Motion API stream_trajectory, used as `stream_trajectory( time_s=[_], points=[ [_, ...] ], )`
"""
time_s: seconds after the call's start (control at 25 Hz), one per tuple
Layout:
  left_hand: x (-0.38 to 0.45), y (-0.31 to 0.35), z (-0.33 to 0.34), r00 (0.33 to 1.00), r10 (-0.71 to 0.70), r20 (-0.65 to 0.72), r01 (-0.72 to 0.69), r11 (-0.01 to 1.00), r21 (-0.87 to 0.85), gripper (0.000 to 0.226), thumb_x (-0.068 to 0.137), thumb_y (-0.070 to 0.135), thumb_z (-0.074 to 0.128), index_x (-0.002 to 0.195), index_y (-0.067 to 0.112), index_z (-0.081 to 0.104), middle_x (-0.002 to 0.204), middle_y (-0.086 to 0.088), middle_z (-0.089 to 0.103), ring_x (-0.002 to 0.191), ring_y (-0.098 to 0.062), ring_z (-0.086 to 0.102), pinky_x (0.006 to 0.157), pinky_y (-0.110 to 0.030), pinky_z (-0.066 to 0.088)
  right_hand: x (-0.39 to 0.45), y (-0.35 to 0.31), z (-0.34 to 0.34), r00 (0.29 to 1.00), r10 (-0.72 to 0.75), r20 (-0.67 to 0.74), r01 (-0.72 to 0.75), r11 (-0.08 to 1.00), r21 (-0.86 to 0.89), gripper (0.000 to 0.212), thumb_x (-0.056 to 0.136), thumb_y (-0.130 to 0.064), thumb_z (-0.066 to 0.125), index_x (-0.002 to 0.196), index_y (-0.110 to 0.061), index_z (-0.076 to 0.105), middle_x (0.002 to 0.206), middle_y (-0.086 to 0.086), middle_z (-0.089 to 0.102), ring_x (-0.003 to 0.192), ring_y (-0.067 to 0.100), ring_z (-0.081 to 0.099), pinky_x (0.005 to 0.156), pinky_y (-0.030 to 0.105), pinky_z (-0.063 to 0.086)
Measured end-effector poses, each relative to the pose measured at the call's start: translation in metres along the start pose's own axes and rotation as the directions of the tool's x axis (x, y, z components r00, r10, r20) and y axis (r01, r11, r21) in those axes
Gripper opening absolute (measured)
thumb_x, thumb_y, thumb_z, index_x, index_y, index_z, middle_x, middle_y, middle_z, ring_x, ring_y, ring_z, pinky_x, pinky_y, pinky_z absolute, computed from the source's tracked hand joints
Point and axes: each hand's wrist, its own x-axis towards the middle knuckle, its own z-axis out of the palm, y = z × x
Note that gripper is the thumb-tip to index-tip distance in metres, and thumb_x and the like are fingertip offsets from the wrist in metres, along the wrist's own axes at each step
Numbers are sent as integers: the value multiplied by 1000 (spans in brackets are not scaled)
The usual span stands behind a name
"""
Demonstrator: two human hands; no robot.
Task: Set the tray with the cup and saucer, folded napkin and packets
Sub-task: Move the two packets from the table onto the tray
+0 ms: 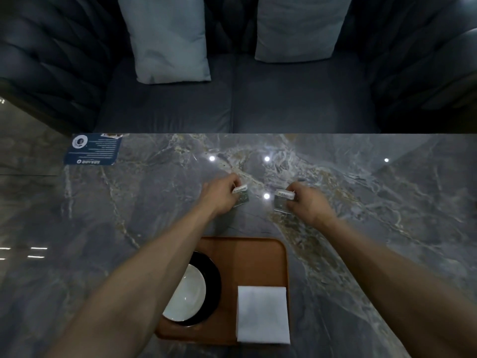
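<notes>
Marble grey table (361,202): left hand (219,196) pinches one small white packet (240,189), right hand (308,202) pinches another white packet (284,194), both just past the brown wooden tray's (247,254) far edge.

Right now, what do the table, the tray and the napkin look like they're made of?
Table: polished marble or a marble-look slab, grey with pale veins, mirroring ceiling lights.
Tray: matte brown, wood or plastic; no clear grain shows.
Napkin: white, soft and matte, folded square; paper or cloth, can't tell.

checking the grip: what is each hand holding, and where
Each holds a small white paper packet: left hand pinches one at its left end, right hand another at its right end.
</notes>
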Motion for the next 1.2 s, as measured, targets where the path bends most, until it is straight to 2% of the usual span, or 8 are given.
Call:
stream_trajectory(
  time_s=[0.12,0.32,0.48,0.64,0.76,0.88,1.0,1.2],
  points=[
    [-18,-2,1,999,-37,-27,34,995,-98,21,82,21,66,74,34,51,81,7,63,89,-25,64,85,-43,50,-17,-3,-1,1000,24,-7,-23,998,64,19,83,-19,66,101,-14,62,98,14,70,94,33,63,72,37,46],
    [-52,-6,5,998,-58,-28,53,988,-144,11,83,26,64,78,33,57,77,7,63,81,-23,63,78,-41,52,-54,-2,10,996,86,-33,-77,975,208,22,86,-25,68,107,-20,65,95,6,70,90,25,64,76,36,49],
    [-80,-10,11,999,-47,27,51,984,-173,6,83,26,61,83,32,62,86,1,70,82,-20,65,78,-40,54,-83,2,24,998,65,-2,-63,969,240,18,86,-25,69,104,-23,66,82,-7,64,77,14,61,63,28,41],
    [-101,-8,19,992,-24,123,36,995,-95,5,88,26,59,84,30,61,89,3,67,87,-19,63,81,-39,52,-103,0,40,998,67,16,-68,983,169,16,87,-24,67,99,-13,66,92,6,70,86,24,63,73,37,48],
    [-111,-3,27,983,-29,181,29,1000,2,9,91,28,57,97,27,63,103,0,69,95,-20,61,90,-43,48,-113,-4,51,997,66,38,-71,986,150,13,86,-24,65,92,-13,65,88,8,70,83,26,63,69,36,46],
    [-116,1,36,985,-6,171,-13,994,112,11,92,30,55,101,29,61,111,1,68,103,-21,59,93,-43,43,-119,-8,59,995,78,68,-87,987,134,16,88,-26,61,100,-16,67,95,8,71,90,26,64,73,35,49],
    [-117,2,44,984,3,177,-25,992,122,13,92,28,56,103,28,62,112,1,67,105,-21,58,95,-42,40,-120,-12,65,994,92,53,-97,991,88,21,89,-30,59,106,-22,67,105,6,72,101,28,62,81,38,50],
    [-116,2,57,985,8,172,-36,987,158,12,94,28,51,101,28,61,108,1,68,104,-23,58,91,-40,34,-116,-15,73,993,113,42,-111,993,-42,21,89,-34,57,107,-25,62,106,4,69,114,29,51,91,44,44]
  ],
)
